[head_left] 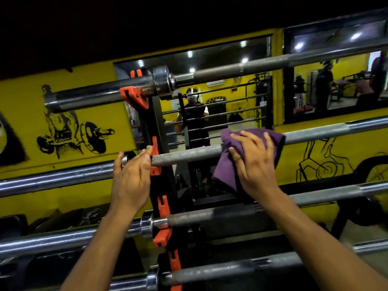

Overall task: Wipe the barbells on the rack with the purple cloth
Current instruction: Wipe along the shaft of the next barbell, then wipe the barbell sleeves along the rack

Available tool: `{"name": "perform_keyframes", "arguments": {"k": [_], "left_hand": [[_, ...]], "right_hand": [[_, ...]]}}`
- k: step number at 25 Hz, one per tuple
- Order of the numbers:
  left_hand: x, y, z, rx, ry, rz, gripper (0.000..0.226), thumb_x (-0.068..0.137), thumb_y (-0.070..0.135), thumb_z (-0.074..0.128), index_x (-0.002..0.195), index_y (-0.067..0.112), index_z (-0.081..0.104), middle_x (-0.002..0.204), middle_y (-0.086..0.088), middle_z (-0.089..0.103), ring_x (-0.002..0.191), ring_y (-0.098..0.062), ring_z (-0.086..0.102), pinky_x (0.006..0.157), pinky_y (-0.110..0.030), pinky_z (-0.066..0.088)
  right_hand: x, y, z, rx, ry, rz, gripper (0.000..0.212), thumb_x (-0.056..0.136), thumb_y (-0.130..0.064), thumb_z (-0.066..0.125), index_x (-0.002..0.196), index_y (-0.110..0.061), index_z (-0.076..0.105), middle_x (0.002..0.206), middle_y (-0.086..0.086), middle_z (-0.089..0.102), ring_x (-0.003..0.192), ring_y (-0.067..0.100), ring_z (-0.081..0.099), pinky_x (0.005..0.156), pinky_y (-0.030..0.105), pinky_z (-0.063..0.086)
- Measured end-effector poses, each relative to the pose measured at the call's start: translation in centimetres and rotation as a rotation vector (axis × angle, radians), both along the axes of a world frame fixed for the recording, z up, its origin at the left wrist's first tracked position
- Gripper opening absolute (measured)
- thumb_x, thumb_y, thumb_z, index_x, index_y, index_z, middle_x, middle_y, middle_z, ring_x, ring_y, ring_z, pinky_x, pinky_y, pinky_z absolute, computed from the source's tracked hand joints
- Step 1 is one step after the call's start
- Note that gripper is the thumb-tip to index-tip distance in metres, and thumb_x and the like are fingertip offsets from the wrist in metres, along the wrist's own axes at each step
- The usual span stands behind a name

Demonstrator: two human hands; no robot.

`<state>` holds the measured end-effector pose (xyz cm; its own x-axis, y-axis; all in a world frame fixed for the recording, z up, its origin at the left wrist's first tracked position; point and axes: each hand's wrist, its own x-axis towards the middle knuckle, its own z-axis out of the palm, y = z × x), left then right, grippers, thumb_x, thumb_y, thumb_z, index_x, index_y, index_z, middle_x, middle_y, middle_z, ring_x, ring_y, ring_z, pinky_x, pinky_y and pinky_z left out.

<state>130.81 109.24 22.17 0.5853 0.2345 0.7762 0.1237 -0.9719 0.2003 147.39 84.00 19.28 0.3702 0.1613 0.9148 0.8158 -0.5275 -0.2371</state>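
On the far left I see a yellow wall (25, 122) with black drawings of weights on it. Long shiny barbells lie one above another on a black rack (159, 131) with orange hooks (155, 156). My left hand (132, 175) is at the second barbell (189, 155) from the top, right by an orange hook. Its fingers (147, 152) are nearly straight, with the tips touching the rough grey part of the bar. It holds nothing. Behind the rack is a mirror (210, 101) that shows the gym room. Further right on the same bar is the purple cloth (228, 164). It is soft, dark purple and bunched up, draped over the bar and hanging down below it. My right hand (254, 162) lies flat on the cloth with spread fingers, pressing it against the bar. Past it, the bar turns smooth and shiny.
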Motion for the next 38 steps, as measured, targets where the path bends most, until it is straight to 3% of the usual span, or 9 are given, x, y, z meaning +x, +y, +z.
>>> {"name": "perform_keyframes", "arguments": {"k": [4,7,10,14,17,23,28,32,38], "left_hand": [[-0.8,-0.7,-0.1,-0.069,0.029,-0.011,0.070,0.100,0.059,0.005,0.152,0.025,0.038,0.154,-0.003,0.043,0.145,-0.013,0.033,0.125,-0.042,-0.003],[-3.0,-4.8,-2.1,-0.023,-0.059,-0.060,0.060,0.099,0.051,0.033,0.155,0.032,0.028,0.164,0.007,0.021,0.152,-0.009,0.012,0.125,-0.037,-0.009],[-6.1,-10.5,-7.9,-0.160,-0.059,-0.296,0.058,0.093,0.046,0.053,0.149,0.035,0.041,0.157,0.015,0.037,0.148,-0.008,0.028,0.126,-0.045,0.008],[-9.5,-17.4,-15.4,-0.722,0.245,-0.560,0.054,0.075,0.059,0.072,0.126,0.047,0.059,0.124,0.020,0.067,0.120,-0.005,0.061,0.109,-0.043,0.044],[-11.4,-22.5,-18.1,-0.675,0.307,-0.582,0.032,0.080,0.046,0.073,0.109,0.037,0.066,0.105,0.014,0.072,0.101,-0.005,0.067,0.093,-0.038,0.052],[-15.1,-34.5,-22.2,-0.430,0.570,-0.674,0.027,0.088,0.033,0.061,0.113,0.041,0.059,0.111,0.023,0.061,0.109,0.003,0.059,0.093,-0.023,0.048],[-22.4,-39.2,-26.5,-0.548,0.709,-0.540,0.051,0.082,0.056,0.065,0.129,0.059,0.045,0.124,0.030,0.051,0.118,0.010,0.053,0.099,-0.013,0.042],[-33.0,-38.8,-31.3,-0.700,0.862,-0.304,0.053,0.079,0.071,0.059,0.128,0.069,0.038,0.128,0.038,0.048,0.120,0.015,0.050,0.103,-0.025,0.046],[-49.6,-39.7,-34.2,-0.942,0.811,0.032,0.043,0.077,0.069,0.058,0.119,0.067,0.048,0.114,0.033,0.061,0.103,0.009,0.062,0.090,-0.030,0.055]], "right_hand": [[-4.6,-0.3,-3.3,-0.088,0.076,0.307,0.053,0.106,-0.053,0.028,0.128,-0.018,0.061,0.124,0.001,0.064,0.121,0.017,0.053,0.114,0.054,0.033],[-8.6,-1.2,-5.9,-0.179,0.351,0.506,0.051,0.104,-0.061,0.027,0.118,-0.024,0.060,0.109,-0.004,0.062,0.104,0.014,0.055,0.096,0.044,0.045],[-11.9,-3.8,-8.0,-0.183,0.532,0.715,0.035,0.105,-0.052,0.039,0.109,-0.024,0.060,0.104,-0.008,0.058,0.102,0.009,0.056,0.091,0.030,0.045],[-14.7,-10.1,-10.7,-0.171,0.722,0.813,0.017,0.103,-0.037,0.048,0.091,-0.031,0.057,0.091,-0.014,0.053,0.088,0.005,0.055,0.082,0.021,0.043],[-16.6,-15.6,-13.3,-0.260,0.811,0.748,0.016,0.095,-0.040,0.053,0.093,-0.027,0.062,0.092,-0.013,0.059,0.089,0.004,0.058,0.082,0.023,0.046],[-23.3,-29.2,-20.3,-0.372,1.029,0.611,0.029,0.078,-0.033,0.070,0.106,-0.028,0.064,0.100,-0.016,0.069,0.097,-0.002,0.065,0.090,0.025,0.051],[-29.7,-35.5,-27.7,-0.345,1.186,0.592,0.015,0.078,-0.020,0.055,0.077,-0.034,0.059,0.073,-0.018,0.060,0.072,-0.006,0.054,0.070,0.030,0.047],[-34.2,-37.0,-30.9,-0.416,1.273,0.639,0.011,0.084,-0.030,0.060,0.088,-0.022,0.065,0.080,-0.010,0.067,0.075,-0.003,0.057,0.076,0.037,0.051],[-41.6,-34.3,-32.7,-0.562,1.236,0.791,0.006,0.096,-0.042,0.065,0.093,-0.036,0.066,0.089,-0.026,0.068,0.085,-0.004,0.064,0.079,0.020,0.049]]}}
